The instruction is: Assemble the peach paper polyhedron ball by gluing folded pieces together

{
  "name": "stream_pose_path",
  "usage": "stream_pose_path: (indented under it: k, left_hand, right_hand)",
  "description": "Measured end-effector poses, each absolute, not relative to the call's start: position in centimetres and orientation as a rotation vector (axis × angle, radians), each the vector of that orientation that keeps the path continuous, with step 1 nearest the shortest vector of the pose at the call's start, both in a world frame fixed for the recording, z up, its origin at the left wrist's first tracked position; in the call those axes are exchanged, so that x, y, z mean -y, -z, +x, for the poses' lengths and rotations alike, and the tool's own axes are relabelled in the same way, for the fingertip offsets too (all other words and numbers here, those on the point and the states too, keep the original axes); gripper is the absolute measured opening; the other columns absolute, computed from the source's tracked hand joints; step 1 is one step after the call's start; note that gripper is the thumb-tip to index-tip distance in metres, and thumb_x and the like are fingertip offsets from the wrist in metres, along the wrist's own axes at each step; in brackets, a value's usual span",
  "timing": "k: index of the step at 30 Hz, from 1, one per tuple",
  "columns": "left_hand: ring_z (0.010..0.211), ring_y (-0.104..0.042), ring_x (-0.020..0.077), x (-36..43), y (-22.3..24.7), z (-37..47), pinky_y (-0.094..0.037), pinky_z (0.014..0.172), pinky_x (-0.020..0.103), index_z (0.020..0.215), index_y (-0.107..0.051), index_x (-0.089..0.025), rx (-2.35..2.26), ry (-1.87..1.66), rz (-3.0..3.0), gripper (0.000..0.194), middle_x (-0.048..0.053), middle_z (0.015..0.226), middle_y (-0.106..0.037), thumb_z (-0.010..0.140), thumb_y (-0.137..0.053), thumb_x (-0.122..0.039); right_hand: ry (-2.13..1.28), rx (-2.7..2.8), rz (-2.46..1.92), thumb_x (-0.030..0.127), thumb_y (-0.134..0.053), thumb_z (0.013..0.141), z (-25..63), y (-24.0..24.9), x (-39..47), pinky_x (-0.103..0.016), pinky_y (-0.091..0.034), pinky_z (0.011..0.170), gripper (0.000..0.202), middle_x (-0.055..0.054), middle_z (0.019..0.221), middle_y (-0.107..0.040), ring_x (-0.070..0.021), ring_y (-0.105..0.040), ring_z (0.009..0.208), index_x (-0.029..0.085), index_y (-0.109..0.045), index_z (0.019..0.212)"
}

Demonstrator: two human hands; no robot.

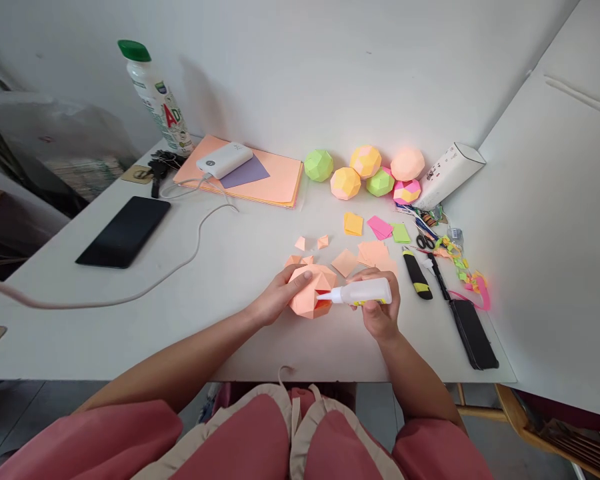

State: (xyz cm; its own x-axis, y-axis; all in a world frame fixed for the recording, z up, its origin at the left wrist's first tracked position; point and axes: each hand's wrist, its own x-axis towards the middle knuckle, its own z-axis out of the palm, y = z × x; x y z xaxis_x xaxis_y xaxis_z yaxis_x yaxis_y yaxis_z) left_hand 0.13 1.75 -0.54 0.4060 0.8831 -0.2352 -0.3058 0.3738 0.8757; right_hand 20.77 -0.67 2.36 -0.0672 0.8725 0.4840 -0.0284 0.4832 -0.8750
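Observation:
My left hand (279, 293) holds a peach faceted paper ball (309, 308) near the table's middle, thumb on its top. An opening with a red-orange inside shows on the ball's right side. In my right hand (381, 319) is a white glue bottle (367, 291), lying nearly level, its nozzle pointing left at the opening. Whether the tip touches the paper is too small to tell. Two small folded peach pieces (323, 242) sit behind the ball, and peach paper squares (345, 263) lie behind the bottle.
Several finished paper balls (319, 165) line the wall. Orange (353, 224), pink (380, 227) and green (401, 233) papers lie before them. At right are a cutter (417, 273), scissors (425, 241) and a black case (474, 333); at left, a tablet (124, 232), cable (180, 268), power bank (225, 161) and bottle (160, 107).

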Motion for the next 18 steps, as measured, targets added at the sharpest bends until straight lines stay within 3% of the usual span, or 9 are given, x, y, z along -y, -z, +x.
stream_pose_path:
  k: [6,12,18]
  left_hand:
    - [0.098,-0.064,0.0322,-1.71,-0.11,0.19,-0.049,0.074,0.038,0.114,-0.061,-0.016,-0.859,-0.807,0.843,0.058,0.014,0.115,-0.068,0.079,-0.066,-0.061]
    - [0.098,-0.065,0.0321,-1.83,0.29,0.26,-0.050,0.075,0.038,0.115,-0.061,-0.016,-0.851,-0.798,0.852,0.059,0.014,0.114,-0.069,0.080,-0.064,-0.063]
    - [0.095,-0.066,0.0303,-1.82,0.56,0.17,-0.050,0.076,0.037,0.112,-0.064,-0.015,-0.793,-0.841,0.848,0.053,0.013,0.105,-0.071,0.081,-0.066,-0.058]
  right_hand:
    - [-0.817,1.498,-0.817,0.063,-0.067,0.076,20.69,-2.67,0.78,-0.044,-0.059,0.063,0.045,-0.004,0.083,-0.065,-0.0227,-0.067,0.076,0.026,-0.051,0.096]
    - [-0.811,1.511,-0.770,0.059,-0.068,0.079,20.79,-2.47,0.84,-0.041,-0.059,0.060,0.040,-0.003,0.082,-0.064,-0.0212,-0.067,0.073,0.026,-0.052,0.097]
    - [-0.772,1.518,-0.748,0.055,-0.070,0.079,20.80,-2.40,0.89,-0.045,-0.059,0.068,0.036,-0.003,0.083,-0.066,-0.0230,-0.067,0.080,0.027,-0.055,0.097]
